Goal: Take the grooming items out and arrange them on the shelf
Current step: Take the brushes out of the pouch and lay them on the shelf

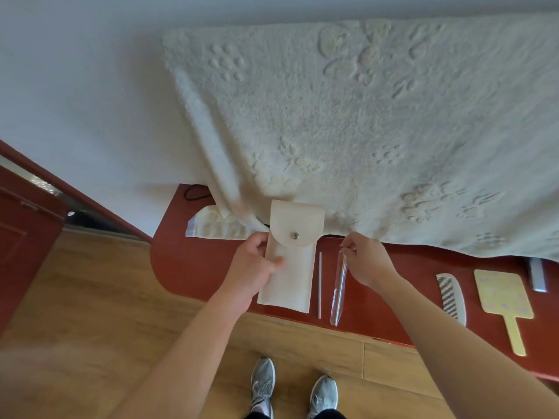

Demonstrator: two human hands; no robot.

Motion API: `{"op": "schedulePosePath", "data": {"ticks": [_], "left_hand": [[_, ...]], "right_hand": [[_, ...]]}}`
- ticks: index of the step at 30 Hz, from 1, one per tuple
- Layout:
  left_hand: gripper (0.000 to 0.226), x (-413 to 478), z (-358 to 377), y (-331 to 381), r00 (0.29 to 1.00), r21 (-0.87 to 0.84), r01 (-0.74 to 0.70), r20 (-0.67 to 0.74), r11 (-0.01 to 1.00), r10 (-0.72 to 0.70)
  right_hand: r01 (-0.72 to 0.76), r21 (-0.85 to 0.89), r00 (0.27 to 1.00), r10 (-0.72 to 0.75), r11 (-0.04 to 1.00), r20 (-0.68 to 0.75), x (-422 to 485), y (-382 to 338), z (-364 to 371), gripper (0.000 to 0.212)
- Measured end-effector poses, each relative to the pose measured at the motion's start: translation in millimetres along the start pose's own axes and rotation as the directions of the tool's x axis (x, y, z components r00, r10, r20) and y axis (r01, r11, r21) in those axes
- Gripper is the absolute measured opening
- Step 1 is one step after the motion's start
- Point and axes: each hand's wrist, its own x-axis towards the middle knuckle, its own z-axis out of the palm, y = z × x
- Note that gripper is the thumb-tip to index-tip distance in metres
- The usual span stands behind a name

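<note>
A cream fabric pouch (292,267) with a snapped flap lies on the red-brown shelf (193,267). My left hand (255,267) grips its left edge, thumb on top. My right hand (364,257) pinches the top end of a long clear plastic sleeve (338,291) that rests on the shelf to the right of the pouch. Between the pouch and the sleeve a thin white stick (320,285) lies flat. Farther right lie a white comb (452,294) and a pale yellow hand mirror (505,300), side by side.
A cream textured towel (348,122) hangs down the wall and covers the back of the shelf. A grey flat object (537,275) lies at the far right. A black cord (193,192) sits at the shelf's left rear. Below are wooden floor and my two grey shoes.
</note>
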Motion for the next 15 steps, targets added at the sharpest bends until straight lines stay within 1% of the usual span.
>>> {"op": "schedulePosePath", "data": {"ticks": [4, 8, 15], "left_hand": [[0.038, 9, 5, -8, 1.0, -0.01, 0.018, 0.003, 1.0, -0.018], [0.038, 16, 8, -15, 0.999, -0.003, 0.039, 0.005, 0.999, -0.039], [0.036, 27, 10, -20, 0.998, 0.004, 0.067, 0.0, 0.998, -0.067]], "right_hand": [[-0.025, 0.002, 1.0, 0.025, 1.0, 0.017, 8, 13, 16, 0.01], [-0.036, -0.022, 0.999, 0.036, 0.999, 0.001, 14, 22, 29, 0.011], [0.021, -0.103, 0.998, -0.027, 0.994, -0.052, 20, 33, 44, 0.009]]}}
